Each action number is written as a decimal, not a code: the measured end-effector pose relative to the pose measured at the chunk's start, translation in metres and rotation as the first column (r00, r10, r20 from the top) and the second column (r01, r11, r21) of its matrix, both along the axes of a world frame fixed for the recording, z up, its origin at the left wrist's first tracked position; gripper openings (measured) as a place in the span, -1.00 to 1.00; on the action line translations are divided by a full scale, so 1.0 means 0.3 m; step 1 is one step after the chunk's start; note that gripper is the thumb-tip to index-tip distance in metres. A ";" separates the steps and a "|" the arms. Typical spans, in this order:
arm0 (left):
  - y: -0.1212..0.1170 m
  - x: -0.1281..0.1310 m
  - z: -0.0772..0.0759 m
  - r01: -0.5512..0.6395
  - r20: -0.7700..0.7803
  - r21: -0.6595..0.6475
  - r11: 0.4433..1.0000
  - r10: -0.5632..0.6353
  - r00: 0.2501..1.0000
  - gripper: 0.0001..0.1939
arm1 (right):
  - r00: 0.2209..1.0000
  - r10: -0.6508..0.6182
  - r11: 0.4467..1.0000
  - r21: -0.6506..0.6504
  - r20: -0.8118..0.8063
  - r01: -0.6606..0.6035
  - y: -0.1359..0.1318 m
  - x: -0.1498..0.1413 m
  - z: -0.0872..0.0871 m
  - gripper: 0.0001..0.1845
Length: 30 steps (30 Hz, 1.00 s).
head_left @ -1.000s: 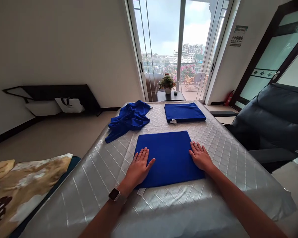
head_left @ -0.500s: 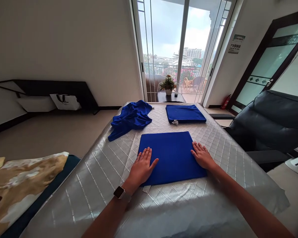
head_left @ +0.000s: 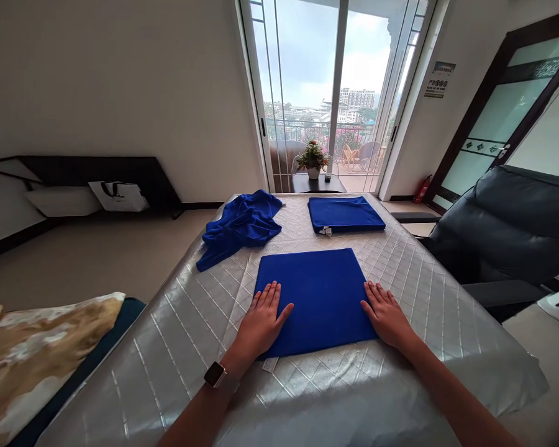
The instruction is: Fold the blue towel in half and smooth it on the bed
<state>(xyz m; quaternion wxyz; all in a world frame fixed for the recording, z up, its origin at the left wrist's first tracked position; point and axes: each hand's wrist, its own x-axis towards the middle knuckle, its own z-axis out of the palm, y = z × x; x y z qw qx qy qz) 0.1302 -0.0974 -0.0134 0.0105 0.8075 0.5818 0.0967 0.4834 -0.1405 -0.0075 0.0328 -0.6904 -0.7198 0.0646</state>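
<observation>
A folded blue cloth (head_left: pixel 319 295) lies flat on the silver quilted table cover (head_left: pixel 177 347) in front of me. My left hand (head_left: pixel 259 323) rests open and flat on the cloth's near left edge, a watch on its wrist. My right hand (head_left: pixel 387 313) lies open and flat on the cloth's near right edge, fingers pointing away. Farther back, a second folded blue cloth (head_left: pixel 345 214) sits at centre right. A crumpled blue cloth (head_left: pixel 242 226) lies at the back left.
A dark leather chair (head_left: pixel 507 230) stands close to the table's right side. A small dark table with a potted plant (head_left: pixel 312 160) is beyond the far edge, before glass balcony doors. A patterned cushion (head_left: pixel 37 347) lies at lower left.
Both hands have slid slightly toward me along the cloth's side edges. The camera view shifted a little; the cloths have stayed in place.
</observation>
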 end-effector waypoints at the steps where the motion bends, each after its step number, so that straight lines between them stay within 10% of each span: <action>1: 0.000 0.000 -0.001 0.002 0.000 0.008 1.000 -0.002 1.000 -0.16 | 1.000 0.000 1.000 -0.001 -0.003 0.000 0.000 -0.001 0.000 -0.29; 15: 0.014 0.028 0.029 0.001 -0.076 0.023 1.000 0.000 0.997 -0.17 | 0.997 0.006 0.999 -0.032 -0.082 -0.008 -0.017 -0.005 0.024 -0.27; 24: -0.064 0.566 0.137 0.471 0.052 0.049 0.881 -0.473 0.880 -0.31 | 0.998 0.022 1.000 -0.019 -0.051 -0.023 -0.020 -0.008 0.030 -0.29; 30: -0.034 0.722 0.081 0.461 0.100 0.062 0.885 -0.465 0.880 -0.33 | 0.998 0.065 0.998 -0.016 0.009 -0.065 -0.023 -0.002 0.026 -0.30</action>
